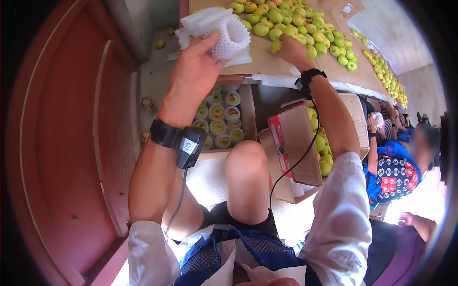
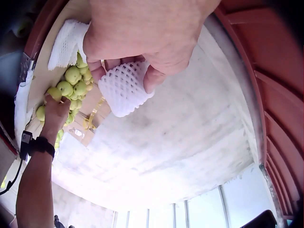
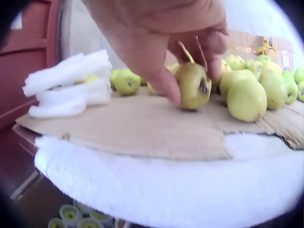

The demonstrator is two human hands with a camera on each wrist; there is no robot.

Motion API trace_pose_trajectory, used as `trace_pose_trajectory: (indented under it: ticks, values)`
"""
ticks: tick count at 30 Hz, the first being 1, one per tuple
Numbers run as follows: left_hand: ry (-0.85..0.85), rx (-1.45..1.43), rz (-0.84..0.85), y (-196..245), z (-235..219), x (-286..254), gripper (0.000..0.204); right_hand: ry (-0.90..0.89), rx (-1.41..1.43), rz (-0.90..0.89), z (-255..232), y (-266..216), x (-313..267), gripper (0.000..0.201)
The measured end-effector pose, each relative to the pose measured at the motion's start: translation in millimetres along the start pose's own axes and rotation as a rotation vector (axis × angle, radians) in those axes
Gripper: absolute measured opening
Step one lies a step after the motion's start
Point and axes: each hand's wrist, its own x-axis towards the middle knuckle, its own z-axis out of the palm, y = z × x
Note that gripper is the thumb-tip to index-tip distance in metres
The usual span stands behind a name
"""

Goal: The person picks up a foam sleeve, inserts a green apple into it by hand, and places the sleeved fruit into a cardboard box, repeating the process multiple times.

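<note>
My left hand point(image 1: 198, 59) holds a white foam net sleeve point(image 1: 231, 38) between thumb and fingers, its round mouth spread wide. In the left wrist view the mesh sleeve point(image 2: 125, 90) hangs beneath the fingers. My right hand point(image 1: 292, 51) grips a yellow-green pear point(image 3: 192, 86) at the near edge of the fruit pile, thumb on one side and fingers on the other. A stem and a dark mark show on that pear. More loose pears point(image 3: 247, 99) lie beside it on the cardboard point(image 3: 156, 126). Flat foam sleeves point(image 1: 200, 19) are stacked by my left hand.
Below the table edge stands a box point(image 1: 248, 107) of sleeved pears point(image 1: 217, 112) in rows. An open carton point(image 1: 293, 143) with more fruit is to its right. A red door point(image 1: 62, 143) borders the left; another person point(image 1: 396, 167) sits at the right.
</note>
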Motion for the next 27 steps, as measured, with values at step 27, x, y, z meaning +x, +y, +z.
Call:
trace_pose_trajectory:
  ticks: [27]
  values:
    - [0.064, 0.052, 0.026, 8, 0, 2, 0.044, -0.505, 2.034, -0.004, -100, -65, -69, 0.052]
